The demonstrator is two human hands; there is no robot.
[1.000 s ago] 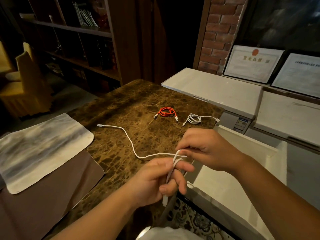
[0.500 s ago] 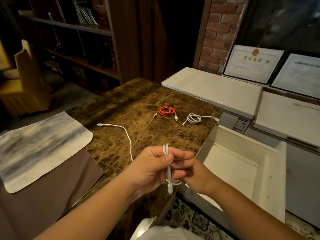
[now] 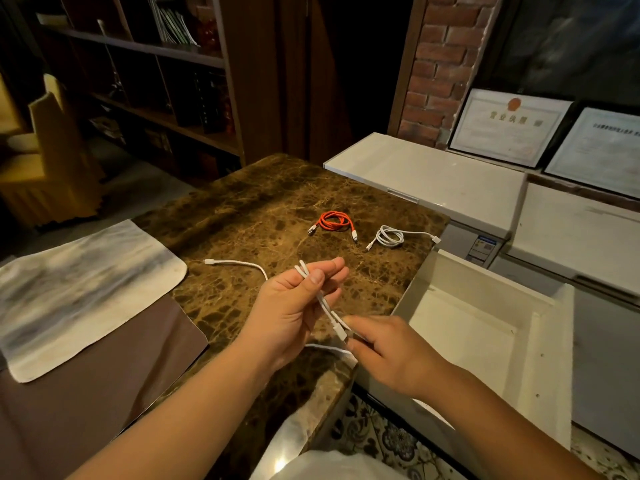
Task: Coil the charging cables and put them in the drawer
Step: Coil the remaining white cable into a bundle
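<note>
A thin white cable [image 3: 320, 296] is held above the marble table [image 3: 242, 216], folded into a short bundle of loops; the bundle is pinched near its top by the left hand [image 3: 294, 313], thumb pressed against the curled forefingers, with the loop ends standing just above the thumb; the lower end, where a plug hangs, is nipped between the fingertips of the right hand [image 3: 388, 351], whose other fingers are only loosely bent. The uncoiled remainder is seen trailing behind the left hand across the table to a free plug [image 3: 209, 261] near the pale cloth [image 3: 79, 278]. The cable is judged light, limp and somewhat springy, so loops are likely to fan open if the pinch is relaxed; the smooth sheath may slip through dry fingers; the plugs are the only stiff parts and the joints behind them are best not bent sharply. Hold is best taken across all the strands at mid-bundle, not at a single loop. An orange cable [image 3: 334, 221] and a second white cable [image 3: 391, 236] lie already coiled on the table, apart from each other; the open drawer [image 3: 540, 306] stands just right of the hands, and no cable can be seen in it.
</note>
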